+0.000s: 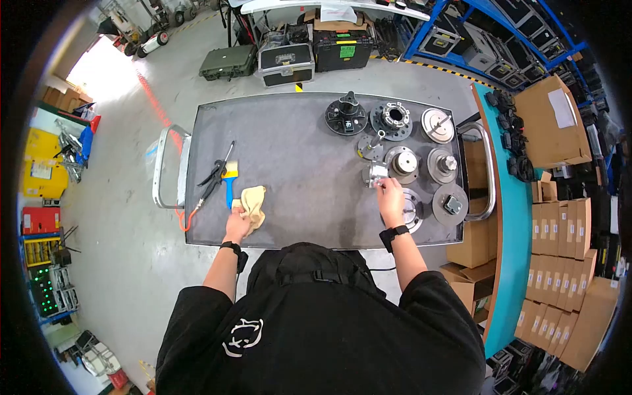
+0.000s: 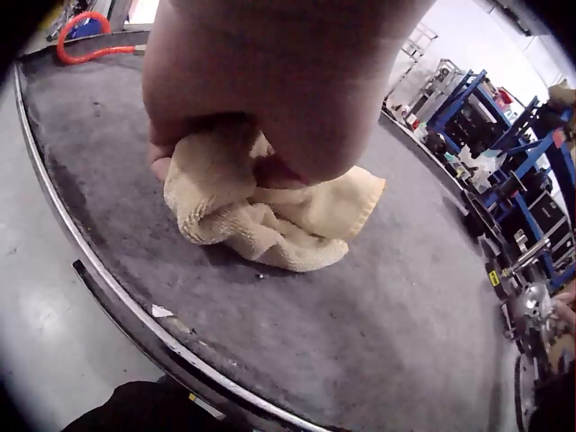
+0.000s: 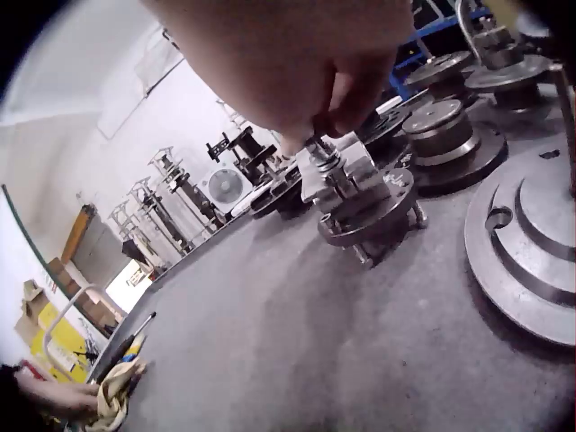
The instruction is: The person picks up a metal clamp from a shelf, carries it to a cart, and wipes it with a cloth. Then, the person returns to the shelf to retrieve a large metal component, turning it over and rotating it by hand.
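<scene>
At the left of the cart top, my left hand (image 1: 237,226) grips a bunched pale yellow cloth (image 1: 253,203). The cloth (image 2: 288,229) lies folded on the grey surface under the palm, its far corner spread out. On the right side, my right hand (image 1: 392,203) holds a small silver metal part by its top. In the right wrist view this flanged part (image 3: 369,220) has a clamp-like block above a round plate with short studs pointing down; it leans, close over the table. Part of its top is hidden by the fingers.
Several round metal flanges and discs (image 1: 451,205) crowd the right side of the cart top (image 1: 289,145). A blue-handled brush (image 1: 229,184) and an air blow gun (image 1: 212,179) with an orange hose lie beyond the cloth. Metal handles (image 1: 158,168) stand at both cart ends.
</scene>
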Demonstrator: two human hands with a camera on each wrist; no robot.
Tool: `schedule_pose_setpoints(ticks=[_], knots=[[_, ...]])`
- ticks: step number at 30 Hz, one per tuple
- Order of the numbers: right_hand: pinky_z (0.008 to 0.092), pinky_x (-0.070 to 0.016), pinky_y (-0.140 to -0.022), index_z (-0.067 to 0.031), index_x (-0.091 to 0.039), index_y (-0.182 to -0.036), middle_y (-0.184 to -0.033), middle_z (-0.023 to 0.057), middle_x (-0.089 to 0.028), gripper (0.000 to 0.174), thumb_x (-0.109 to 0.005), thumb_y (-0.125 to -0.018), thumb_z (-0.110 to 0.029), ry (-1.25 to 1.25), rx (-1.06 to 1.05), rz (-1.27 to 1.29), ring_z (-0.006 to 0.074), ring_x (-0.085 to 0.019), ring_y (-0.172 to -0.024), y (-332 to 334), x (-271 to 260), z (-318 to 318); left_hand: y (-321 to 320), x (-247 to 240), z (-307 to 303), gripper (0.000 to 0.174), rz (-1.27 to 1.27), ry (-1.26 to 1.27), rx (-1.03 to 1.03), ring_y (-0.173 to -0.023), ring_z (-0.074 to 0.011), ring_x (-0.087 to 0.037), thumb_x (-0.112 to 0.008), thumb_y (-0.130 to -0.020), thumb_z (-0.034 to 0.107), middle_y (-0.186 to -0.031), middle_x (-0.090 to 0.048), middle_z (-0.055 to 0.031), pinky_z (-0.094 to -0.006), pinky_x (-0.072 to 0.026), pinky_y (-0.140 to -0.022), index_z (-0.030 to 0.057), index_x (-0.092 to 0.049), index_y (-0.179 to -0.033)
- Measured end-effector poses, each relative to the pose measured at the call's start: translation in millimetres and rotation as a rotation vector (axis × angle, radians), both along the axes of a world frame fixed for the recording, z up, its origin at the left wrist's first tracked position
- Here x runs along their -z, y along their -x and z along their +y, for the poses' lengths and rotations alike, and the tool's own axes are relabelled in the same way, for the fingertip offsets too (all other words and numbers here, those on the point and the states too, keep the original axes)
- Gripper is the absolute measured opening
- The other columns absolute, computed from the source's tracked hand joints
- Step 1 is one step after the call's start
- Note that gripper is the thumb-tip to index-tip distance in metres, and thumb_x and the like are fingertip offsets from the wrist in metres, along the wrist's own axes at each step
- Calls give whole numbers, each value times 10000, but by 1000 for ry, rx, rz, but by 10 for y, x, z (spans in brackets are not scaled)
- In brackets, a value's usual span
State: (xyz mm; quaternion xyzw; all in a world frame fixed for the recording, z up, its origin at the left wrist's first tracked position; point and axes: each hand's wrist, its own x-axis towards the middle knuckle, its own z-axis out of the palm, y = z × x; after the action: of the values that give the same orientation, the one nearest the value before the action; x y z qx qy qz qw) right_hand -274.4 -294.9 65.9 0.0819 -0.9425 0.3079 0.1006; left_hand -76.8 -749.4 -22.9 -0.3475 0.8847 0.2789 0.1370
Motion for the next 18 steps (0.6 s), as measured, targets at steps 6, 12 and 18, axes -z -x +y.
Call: schedule_pose_setpoints(ticks=[6, 12, 18], knots=[[436, -486, -699, -76, -650, -898, -833, 109, -601, 160, -725, -793, -171, 13, 28, -11, 329, -610, -837, 27, -46, -6, 31, -7, 45, 362, 1, 28, -12, -959, -403, -638, -575, -818, 208, -997, -657, -250, -461, -500, -852, 47, -532, -1139], [426, -483, -726, -73, -640, -889, -839, 106, -596, 169, -731, -784, -169, 16, -11, -3, 323, -599, -860, 62, -130, 41, -12, 281, -11, 384, -11, 59, -45, -994, -424, -617, -565, -819, 203, -1042, -623, -296, -464, -489, -875, 44, -512, -1166], [413, -476, -728, -56, -634, -896, -842, 113, -597, 180, -736, -781, -149, 67, -61, -19, 316, -595, -849, -14, -41, 21, 8, 33, 216, 398, -30, 89, -115, -1027, -422, -595, -568, -818, 206, -1088, -597, -281, -465, -479, -892, 51, -502, -1178]])
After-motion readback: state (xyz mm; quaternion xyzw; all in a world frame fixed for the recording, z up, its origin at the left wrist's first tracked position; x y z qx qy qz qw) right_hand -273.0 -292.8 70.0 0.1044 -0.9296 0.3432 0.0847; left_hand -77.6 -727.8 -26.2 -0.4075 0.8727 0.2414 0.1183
